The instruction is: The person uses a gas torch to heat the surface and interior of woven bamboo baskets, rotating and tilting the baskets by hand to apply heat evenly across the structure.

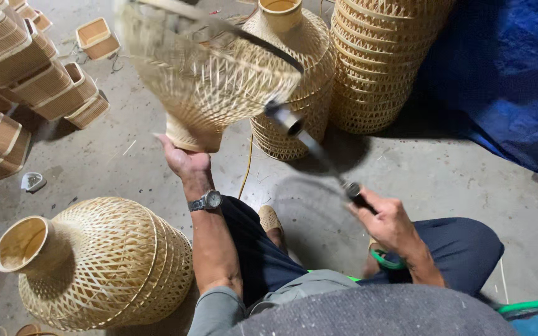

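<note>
My left hand (185, 160) grips the narrow neck of a woven bamboo lampshade (203, 74) and holds it up, tilted, above the floor. A watch is on that wrist. My right hand (386, 216) is closed on the handle of a long metal torch (309, 137) with a black hose. Its nozzle points at the lampshade's side, close to the weave. The raised lampshade is blurred by motion.
A finished woven lampshade (98, 264) lies on its side at lower left. Another (297, 81) stands behind the held one, beside a tall stack of woven shades (378, 62). Stacked small woven boxes (17, 74) fill the upper left. A blue tarp (505, 74) covers the right.
</note>
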